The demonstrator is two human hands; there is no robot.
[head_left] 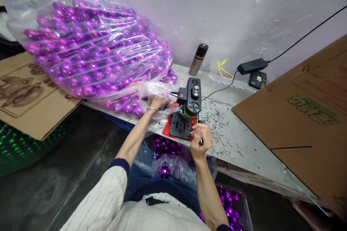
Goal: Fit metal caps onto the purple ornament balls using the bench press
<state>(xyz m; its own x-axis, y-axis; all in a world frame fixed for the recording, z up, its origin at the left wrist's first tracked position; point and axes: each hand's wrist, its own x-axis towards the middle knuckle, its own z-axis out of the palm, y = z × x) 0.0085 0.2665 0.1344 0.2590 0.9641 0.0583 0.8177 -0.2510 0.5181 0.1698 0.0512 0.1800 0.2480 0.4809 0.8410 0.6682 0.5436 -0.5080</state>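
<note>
My left hand [159,103] is at the mouth of a clear plastic bag [151,88], its fingers stretched out toward the machine and partly covered by the film. Shiny purple baubles [108,57] fill this bag. My right hand [201,138] is wrapped around the black lever handle [201,142] of a small black bench machine [194,95], which looks like a mini drill press. Its slotted base plate [177,126] rests on a red cloth [166,130]. Whatever may be under the machine's head is hidden from above.
Small dark scraps [217,130] litter the white table [244,144]. A spray can [198,59] and a power adapter [252,65] stand near the wall. Cardboard boxes [303,104] flank the right. More purple baubles [168,147] lie below, beside a tray [245,202]. Green baubles [32,148] are at left.
</note>
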